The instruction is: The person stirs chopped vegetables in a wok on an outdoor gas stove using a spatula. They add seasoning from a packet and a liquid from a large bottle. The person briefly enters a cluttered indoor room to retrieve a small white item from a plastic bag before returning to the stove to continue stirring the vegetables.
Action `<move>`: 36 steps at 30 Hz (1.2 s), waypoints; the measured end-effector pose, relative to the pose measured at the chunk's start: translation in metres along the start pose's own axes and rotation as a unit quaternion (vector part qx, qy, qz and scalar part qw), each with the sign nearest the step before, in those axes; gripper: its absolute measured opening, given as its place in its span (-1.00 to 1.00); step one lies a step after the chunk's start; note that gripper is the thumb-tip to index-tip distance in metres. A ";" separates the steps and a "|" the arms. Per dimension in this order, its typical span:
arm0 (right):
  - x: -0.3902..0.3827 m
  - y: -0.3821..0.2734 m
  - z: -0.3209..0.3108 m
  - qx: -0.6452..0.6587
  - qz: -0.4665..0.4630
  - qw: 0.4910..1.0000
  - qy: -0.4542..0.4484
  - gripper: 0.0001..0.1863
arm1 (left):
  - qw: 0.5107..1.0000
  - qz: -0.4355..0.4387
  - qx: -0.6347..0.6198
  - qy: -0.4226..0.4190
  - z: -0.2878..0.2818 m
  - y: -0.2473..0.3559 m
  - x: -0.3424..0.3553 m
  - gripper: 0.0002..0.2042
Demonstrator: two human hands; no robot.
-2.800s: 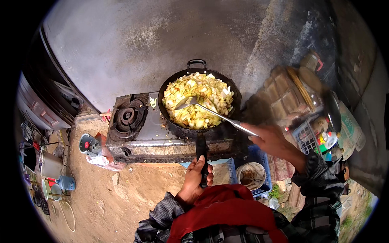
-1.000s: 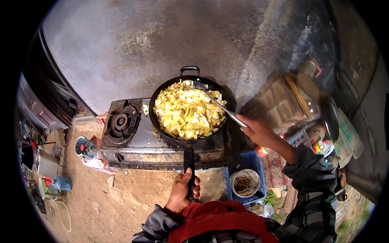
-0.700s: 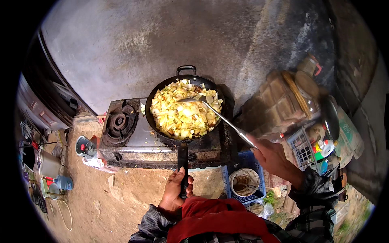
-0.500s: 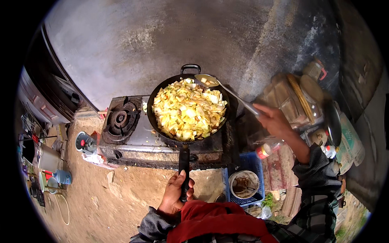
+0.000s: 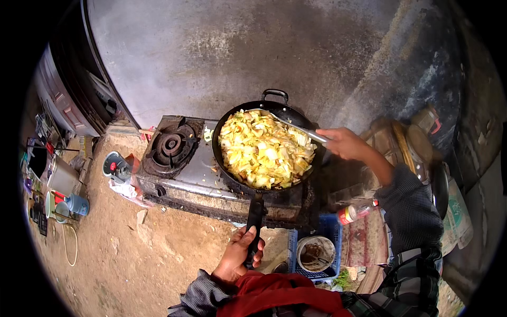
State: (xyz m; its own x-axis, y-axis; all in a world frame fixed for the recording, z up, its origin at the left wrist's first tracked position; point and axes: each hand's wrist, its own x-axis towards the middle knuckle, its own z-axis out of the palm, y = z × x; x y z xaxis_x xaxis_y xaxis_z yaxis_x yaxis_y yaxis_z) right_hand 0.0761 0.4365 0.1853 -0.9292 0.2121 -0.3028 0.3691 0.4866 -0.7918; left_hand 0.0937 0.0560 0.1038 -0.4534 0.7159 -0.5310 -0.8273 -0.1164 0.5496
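Note:
A black wok stands over the right burner of the stove, heaped with chopped cabbage. My left hand is closed round the wok's black handle, which points toward me. In my right hand is the metal handle of a spatula, held from the right side across the wok's rim. Its head is buried in the far side of the cabbage, so its shape is hidden now.
The stove's left burner is bare. A stained wall rises behind. To the lower right, a blue crate holds a white bucket, beside a clear bottle. Lids and pans lean at the right; an electric kettle sits on the ground left of the stove.
My right hand has lowered the spatula from above the wok's far rim into the cabbage, moving it left relative to the wok. The left hand keeps its hold; the whole view has shifted slightly.

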 end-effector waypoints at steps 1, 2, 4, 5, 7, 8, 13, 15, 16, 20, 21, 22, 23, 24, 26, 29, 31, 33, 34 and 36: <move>-0.019 -0.016 0.012 -0.098 -0.030 0.994 0.029 -0.48 | 1.000 0.004 -0.004 0.010 -0.001 0.000 -0.001 -0.75; -0.026 0.003 0.015 -0.230 -0.216 0.946 0.069 -0.48 | 1.000 0.009 -0.005 0.016 0.001 0.000 -0.002 -0.76; -0.069 -0.010 0.035 -0.311 -0.168 0.934 0.061 -0.47 | 1.000 0.010 -0.013 0.023 -0.002 -0.001 -0.005 -0.78; -0.089 -0.001 0.043 -0.315 -0.175 0.929 0.085 -0.45 | 1.000 0.006 -0.009 0.017 0.001 0.000 -0.003 -0.78; -0.128 0.013 0.060 -0.365 -0.148 0.912 0.113 -0.43 | 1.000 0.003 -0.002 -0.001 0.002 0.001 0.002 -0.76; -0.139 0.018 0.069 -0.401 -0.123 0.901 0.113 -0.43 | 1.000 0.002 -0.002 0.000 0.001 0.001 0.003 -0.76; -0.176 0.041 0.061 -0.290 -0.215 0.907 0.216 -0.50 | 1.000 0.003 0.004 0.008 -0.002 0.000 0.000 -0.73; -0.164 0.036 0.050 -0.174 -0.169 0.949 0.200 -0.52 | 1.000 0.012 0.004 0.026 -0.006 -0.001 -0.006 -0.72; -0.159 0.025 0.038 -0.124 -0.123 0.966 0.192 -0.53 | 1.000 0.005 0.002 0.019 -0.004 -0.001 -0.004 -0.72; -0.091 0.012 -0.003 0.116 0.024 0.982 0.147 -0.52 | 1.000 -0.001 -0.003 0.010 0.000 0.001 -0.001 -0.73; -0.068 0.009 -0.008 0.123 0.044 0.982 0.139 -0.51 | 1.000 0.002 -0.003 0.014 0.000 0.001 -0.001 -0.73; -0.049 0.003 -0.013 0.128 0.065 0.981 0.133 -0.51 | 1.000 -0.004 -0.009 0.015 0.001 0.001 -0.001 -0.73; -0.035 -0.012 -0.012 0.102 0.081 0.982 0.135 -0.50 | 1.000 -0.008 -0.016 0.018 0.003 0.002 -0.003 -0.73; -0.021 -0.020 -0.013 0.105 0.077 0.985 0.109 -0.50 | 0.999 -0.013 -0.023 0.020 0.004 0.003 -0.005 -0.74; 0.005 -0.033 -0.014 0.110 0.070 0.990 0.061 -0.51 | 0.999 -0.014 -0.032 0.017 0.005 0.002 -0.005 -0.74; 0.025 -0.071 -0.002 0.053 0.056 0.997 0.006 -0.50 | 0.999 -0.019 -0.033 0.017 0.003 0.002 -0.005 -0.75; 0.028 -0.089 -0.001 -0.017 0.042 0.999 -0.012 -0.49 | 0.999 -0.016 -0.032 0.006 0.004 0.004 -0.004 -0.81; 0.024 -0.092 0.009 -0.117 -0.007 0.992 -0.036 -0.48 | 0.999 -0.013 -0.029 0.003 0.004 0.004 -0.005 -0.83; 0.019 -0.094 0.013 -0.165 -0.032 0.985 -0.046 -0.48 | 1.000 -0.012 -0.028 0.006 0.004 0.005 -0.006 -0.83; 0.003 -0.084 0.017 -0.301 -0.108 0.947 -0.028 -0.47 | 1.000 -0.012 -0.025 0.008 0.005 0.006 -0.006 -0.83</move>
State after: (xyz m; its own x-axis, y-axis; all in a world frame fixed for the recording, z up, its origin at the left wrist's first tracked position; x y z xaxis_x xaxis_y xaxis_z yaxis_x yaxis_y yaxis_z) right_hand 0.0414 0.3818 0.2422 -0.9778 0.0157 -0.2090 0.0996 0.9121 -0.3976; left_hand 0.0933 0.0547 0.1136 -0.4390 0.7071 -0.5543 -0.8530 -0.1342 0.5044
